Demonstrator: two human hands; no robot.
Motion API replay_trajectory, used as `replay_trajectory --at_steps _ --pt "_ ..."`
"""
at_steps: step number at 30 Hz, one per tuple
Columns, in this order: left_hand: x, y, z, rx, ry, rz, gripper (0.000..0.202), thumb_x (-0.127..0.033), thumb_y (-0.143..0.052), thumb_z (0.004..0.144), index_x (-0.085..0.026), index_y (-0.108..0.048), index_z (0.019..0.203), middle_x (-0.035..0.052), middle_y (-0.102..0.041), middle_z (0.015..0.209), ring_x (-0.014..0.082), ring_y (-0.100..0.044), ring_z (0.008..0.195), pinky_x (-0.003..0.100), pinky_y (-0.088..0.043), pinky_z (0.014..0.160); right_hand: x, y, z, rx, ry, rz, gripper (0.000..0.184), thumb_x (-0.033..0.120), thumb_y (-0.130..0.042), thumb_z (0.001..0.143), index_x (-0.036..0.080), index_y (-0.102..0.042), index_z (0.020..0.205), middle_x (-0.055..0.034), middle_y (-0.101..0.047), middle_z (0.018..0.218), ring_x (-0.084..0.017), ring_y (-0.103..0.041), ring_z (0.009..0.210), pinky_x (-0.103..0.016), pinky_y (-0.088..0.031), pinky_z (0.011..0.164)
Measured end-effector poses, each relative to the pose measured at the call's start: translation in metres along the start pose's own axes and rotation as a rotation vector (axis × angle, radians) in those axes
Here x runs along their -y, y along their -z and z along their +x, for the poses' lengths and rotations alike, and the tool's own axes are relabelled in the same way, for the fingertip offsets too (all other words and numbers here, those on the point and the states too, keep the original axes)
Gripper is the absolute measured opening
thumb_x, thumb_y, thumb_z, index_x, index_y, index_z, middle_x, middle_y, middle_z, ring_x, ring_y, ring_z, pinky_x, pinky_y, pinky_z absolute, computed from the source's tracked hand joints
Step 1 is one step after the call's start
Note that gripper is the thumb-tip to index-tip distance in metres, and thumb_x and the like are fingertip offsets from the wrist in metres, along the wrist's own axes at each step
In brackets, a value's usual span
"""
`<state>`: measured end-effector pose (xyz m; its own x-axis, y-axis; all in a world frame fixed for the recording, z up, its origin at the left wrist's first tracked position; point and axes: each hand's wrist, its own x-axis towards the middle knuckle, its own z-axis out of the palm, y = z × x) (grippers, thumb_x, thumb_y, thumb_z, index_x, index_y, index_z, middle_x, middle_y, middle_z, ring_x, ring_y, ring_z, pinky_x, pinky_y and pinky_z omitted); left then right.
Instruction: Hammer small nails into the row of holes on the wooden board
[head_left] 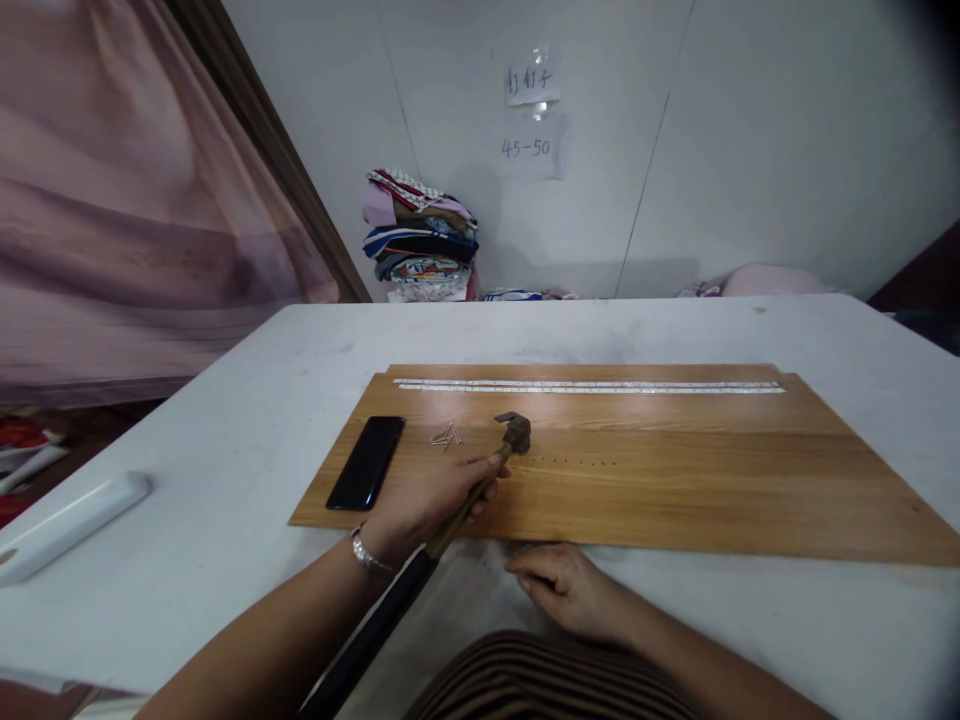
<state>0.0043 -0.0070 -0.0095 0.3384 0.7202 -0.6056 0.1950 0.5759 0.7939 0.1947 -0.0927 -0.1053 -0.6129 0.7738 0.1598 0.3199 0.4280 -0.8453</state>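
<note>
My left hand (pixel 450 497) is wrapped round the wooden shaft of a claw hammer (pixel 457 515), close below its rusty head. The black grip slants down toward me, and the head hangs over a wooden board (pixel 720 490). A row of small dark nail points or holes (pixel 574 461) runs along the board just right of the head. Left of the hammer head lies a small heap of loose nails (pixel 447 436). My right hand (pixel 574 590) rests on the white table by the board's near edge, fingers loosely curled, with nothing visible in them.
A black phone (pixel 366 463) lies on the board's left part. Two white measuring strips (pixel 585 386) run along its far side. On the white table (pixel 247 420) at the left lies a long white object (pixel 75 525). Folded clothes (pixel 421 235) are stacked behind the table.
</note>
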Motion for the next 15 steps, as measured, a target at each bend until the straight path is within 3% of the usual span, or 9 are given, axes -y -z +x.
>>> replay_trajectory --at_steps 6,15 --pt "-0.0039 -0.006 -0.0037 -0.061 0.017 0.013 0.04 -0.051 -0.056 0.078 -0.014 -0.059 0.092 -0.0046 -0.05 0.063 0.0052 -0.039 0.046 0.02 -0.028 0.043 0.0007 -0.0003 -0.0002 -0.016 0.002 0.006 0.032 0.016 -0.046 0.085 0.016 -0.07 0.106 -0.0082 -0.075 0.094 -0.018 -0.07 0.083 -0.027 -0.053 0.075" --pt "-0.0024 -0.0013 -0.002 -0.007 0.015 -0.002 0.044 -0.054 -0.055 0.077 -0.014 -0.057 0.096 -0.0058 -0.048 0.061 0.0046 -0.038 0.044 0.02 -0.027 0.043 -0.002 -0.0011 -0.001 -0.01 0.005 -0.003 0.032 0.017 -0.047 0.086 0.017 -0.069 0.108 -0.0076 -0.075 0.094 -0.018 -0.069 0.084 -0.026 -0.053 0.076"
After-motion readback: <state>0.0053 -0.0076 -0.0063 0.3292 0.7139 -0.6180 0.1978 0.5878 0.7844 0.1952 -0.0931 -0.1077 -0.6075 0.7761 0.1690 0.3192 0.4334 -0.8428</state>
